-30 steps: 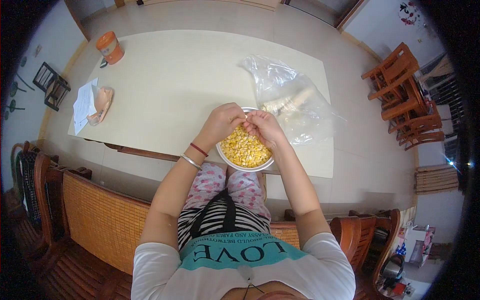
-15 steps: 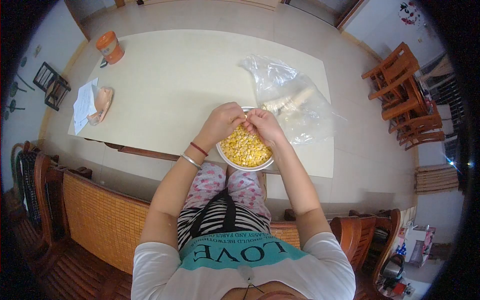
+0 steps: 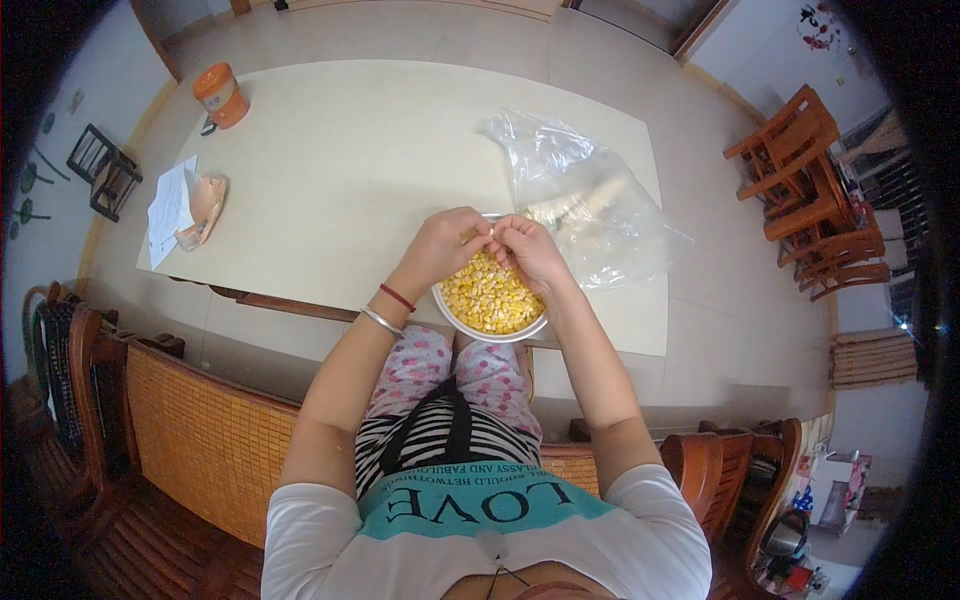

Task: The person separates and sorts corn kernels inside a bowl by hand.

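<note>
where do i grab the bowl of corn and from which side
Probably grip the bowl by its pale rim, from the near side: the curved lip shows bare there, while the left hand and right hand are over the far part and corn kernels cover the inside.

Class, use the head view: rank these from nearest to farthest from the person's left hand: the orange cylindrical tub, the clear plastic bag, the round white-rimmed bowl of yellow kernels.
From the left hand:
1. Round white-rimmed bowl of yellow kernels: just below it.
2. Clear plastic bag: to its right.
3. Orange cylindrical tub: table's far left corner.
</note>
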A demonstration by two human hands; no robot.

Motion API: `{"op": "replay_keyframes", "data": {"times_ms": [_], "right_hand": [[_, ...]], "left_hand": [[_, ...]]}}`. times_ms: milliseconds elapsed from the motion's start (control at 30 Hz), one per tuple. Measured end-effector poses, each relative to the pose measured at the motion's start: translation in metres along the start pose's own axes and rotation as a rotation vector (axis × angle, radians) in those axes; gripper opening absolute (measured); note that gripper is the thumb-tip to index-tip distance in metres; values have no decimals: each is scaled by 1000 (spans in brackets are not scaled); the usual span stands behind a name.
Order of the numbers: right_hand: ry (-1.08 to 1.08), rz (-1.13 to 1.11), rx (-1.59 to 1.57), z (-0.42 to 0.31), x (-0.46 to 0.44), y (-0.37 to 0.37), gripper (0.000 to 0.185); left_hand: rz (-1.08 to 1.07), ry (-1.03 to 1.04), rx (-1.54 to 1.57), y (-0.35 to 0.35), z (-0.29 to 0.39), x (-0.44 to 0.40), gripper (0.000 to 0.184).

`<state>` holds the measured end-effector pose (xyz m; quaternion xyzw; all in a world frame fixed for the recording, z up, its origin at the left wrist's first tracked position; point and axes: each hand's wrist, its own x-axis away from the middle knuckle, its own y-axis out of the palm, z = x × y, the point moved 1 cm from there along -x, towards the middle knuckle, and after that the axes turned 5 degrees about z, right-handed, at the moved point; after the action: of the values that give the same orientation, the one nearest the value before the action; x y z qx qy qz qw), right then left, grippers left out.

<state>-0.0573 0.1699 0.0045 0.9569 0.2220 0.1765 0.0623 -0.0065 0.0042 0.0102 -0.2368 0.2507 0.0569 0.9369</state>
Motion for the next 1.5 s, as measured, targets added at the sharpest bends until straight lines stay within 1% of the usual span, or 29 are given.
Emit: {"op": "replay_keyframes", "data": {"times_ms": [67, 167, 267, 367, 433, 500, 567, 600, 633, 733, 833, 933, 1033, 1133, 1233, 1333, 1433, 1500], "right_hand": [[-15, 0, 21, 0, 0, 0, 9], [-16, 21, 38, -2, 2, 2, 9], [-91, 35, -36, 1, 2, -4, 9], [-216, 153, 61, -14, 25, -33, 9], [-356, 193, 223, -29, 39, -72, 9], [-310, 436, 402, -44, 49, -100, 12], [-305, 484, 659, -45, 46, -139, 14], [-301, 500, 788, -48, 45, -143, 14], [-193, 487, 997, -52, 46, -146, 15], [-516, 452, 1130, -45, 35, -144, 12], [-792, 392, 1369, -54, 25, -145, 10], [-730, 459, 1429, -66, 23, -138, 8], [-617, 493, 1571, -69, 22, -137, 8], [-529, 570, 1649, -62, 20, -140, 10], [-485, 607, 1731, -55, 21, -144, 12], [-460, 627, 1692, -55, 27, -142, 10], [-414, 593, 1691, -61, 32, -136, 9], [-429, 602, 1701, -60, 30, -139, 10]], "left_hand": [[-7, -27, 0, -1, 2, 0, 10], [0, 8, -16, 0, -1, 0, 10], [26, 35, -55, 3, 0, 0, 9], [1, 71, -158, 1, 9, 0, 8], [0, 119, -200, 2, 6, -3, 7], [-29, 152, -234, 5, 5, -1, 7], [-79, 185, -276, 3, 2, -3, 8], [-73, 187, -267, 3, 2, -3, 8], [-67, 189, -259, 3, 3, -3, 8], [-51, 200, -241, 1, 5, -2, 9], [-47, 206, -223, 0, 7, -2, 9], [-48, 179, -227, 3, 4, -2, 7], [-30, 170, -228, 4, 3, -2, 7], [-20, 171, -222, 3, 4, -2, 7], [-20, 172, -230, 3, 4, -1, 7], [-24, 171, -219, 3, 3, -1, 6], [-23, 166, -215, 2, 4, -1, 6], [-11, 160, -222, 2, 5, -1, 7]]}}
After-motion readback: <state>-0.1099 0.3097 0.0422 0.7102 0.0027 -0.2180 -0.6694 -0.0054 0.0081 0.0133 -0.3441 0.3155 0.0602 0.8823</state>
